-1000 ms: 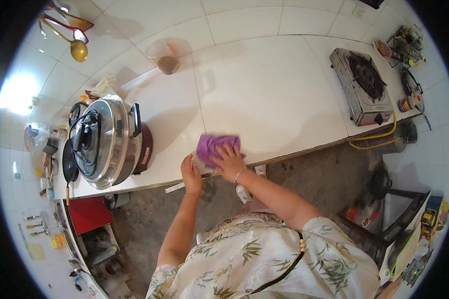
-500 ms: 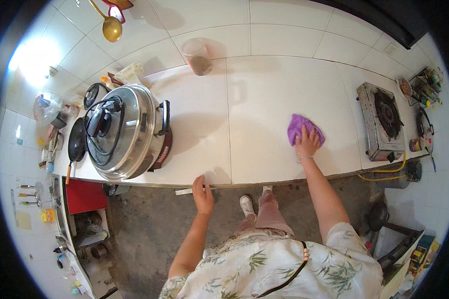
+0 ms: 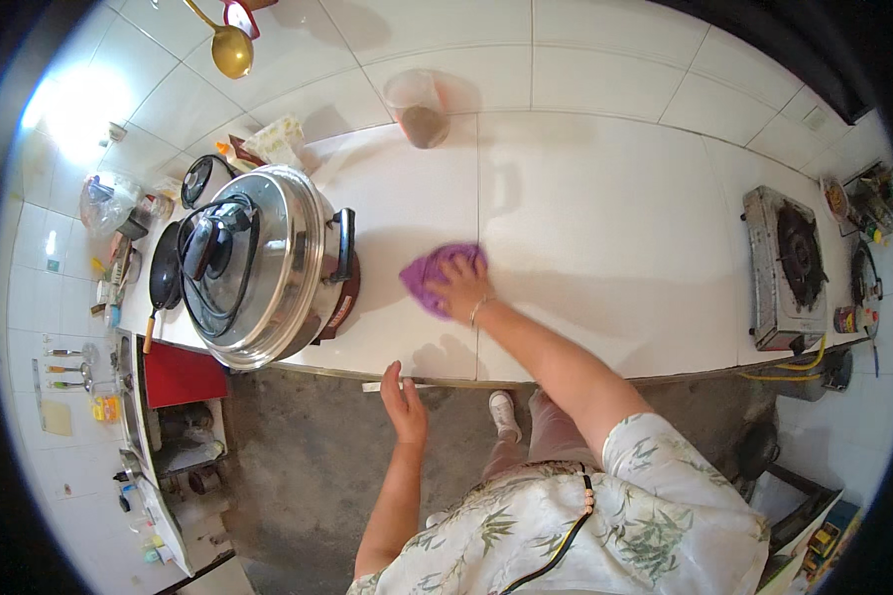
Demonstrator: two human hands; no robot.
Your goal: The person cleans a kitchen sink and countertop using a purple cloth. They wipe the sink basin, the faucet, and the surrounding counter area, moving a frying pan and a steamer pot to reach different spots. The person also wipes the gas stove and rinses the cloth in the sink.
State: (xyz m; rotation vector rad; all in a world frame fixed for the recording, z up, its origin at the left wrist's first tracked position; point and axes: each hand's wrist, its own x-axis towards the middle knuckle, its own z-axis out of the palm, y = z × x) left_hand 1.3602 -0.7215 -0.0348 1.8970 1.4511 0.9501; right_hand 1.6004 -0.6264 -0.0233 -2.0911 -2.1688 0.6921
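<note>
Right of the big pot [image 3: 276,276], my right hand [image 3: 456,288] lies with fingers spread on a purple cloth [image 3: 422,272] that looks soft and light, so I'd hold its middle, and my left hand [image 3: 404,409] is loose and empty.

The person wears a cream-white shirt [image 3: 700,506] with short sleeves [image 3: 633,442], printed with green bamboo-like leaves [image 3: 653,541]. A black-and-yellow cord [image 3: 563,548] with tan beads [image 3: 587,494] crosses it. A thin bracelet [image 3: 478,308] circles the right wrist; below show dusty-pink trousers [image 3: 560,434] and a white shoe [image 3: 503,414].
</note>
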